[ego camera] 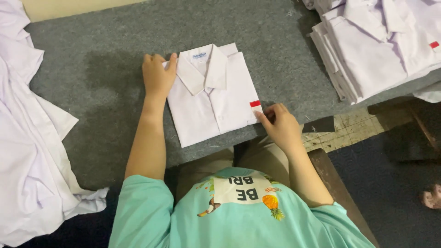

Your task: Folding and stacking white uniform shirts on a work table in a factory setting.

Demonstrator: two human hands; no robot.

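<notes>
A folded white collared shirt (213, 98) lies on the grey felt tabletop (110, 64), collar away from me, with a small red tag at its right edge. My left hand (157, 76) rests flat on the shirt's upper left corner, beside the collar. My right hand (280, 124) pinches the shirt's lower right corner, just below the red tag, at the table's near edge.
A stack of folded white shirts (376, 46) sits at the far right of the table. A loose heap of white cloth (27, 147) hangs over the left side. A dark stool edge (330, 174) and tiled floor show below right, with someone's foot (432, 196) there.
</notes>
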